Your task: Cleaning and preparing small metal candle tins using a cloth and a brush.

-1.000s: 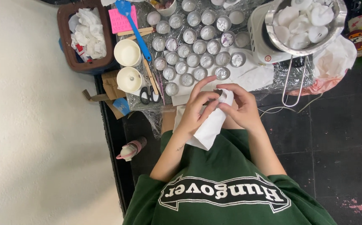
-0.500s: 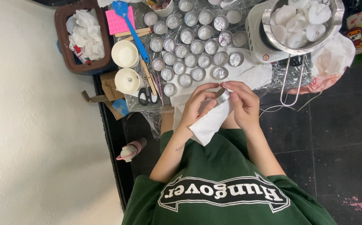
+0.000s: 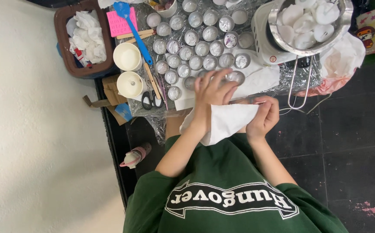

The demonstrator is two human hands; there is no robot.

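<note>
Holding a white paper towel (image 3: 228, 121) between both hands, the person keeps it just above the near edge of the table (image 3: 265, 84), in front of the green shirt (image 3: 222, 172). The right hand (image 3: 263, 116) pinches the towel's right end, fingers bent and closed on the paper. The left hand (image 3: 213, 88) lies over the towel's upper edge with its fingers stretched and slightly apart, their tips on a small round metal cup (image 3: 235, 77) at the front of the table; whether they grip the cup I cannot tell.

Just beyond the hands, many small metal cups (image 3: 196, 47) stand in rows on clear plastic sheeting, most holding something pale. To the left of the rows are two white round containers (image 3: 128, 69), a blue spatula (image 3: 131, 26) lying at an angle, wooden sticks (image 3: 135, 34), a pink note (image 3: 119, 23) and black-handled scissors (image 3: 152, 100).

To the right, a metal bowl (image 3: 310, 23) filled with white lumps sits on a white hot plate (image 3: 267, 39), a wire handle (image 3: 299, 84) hanging down over the table's edge. A crumpled white and pink bag (image 3: 340, 64) lies beside it.

At the far left, a brown bin (image 3: 64, 47) holds crumpled white paper. A small pink and white bottle (image 3: 133, 157) stands on the dark floor near the person's left elbow.
</note>
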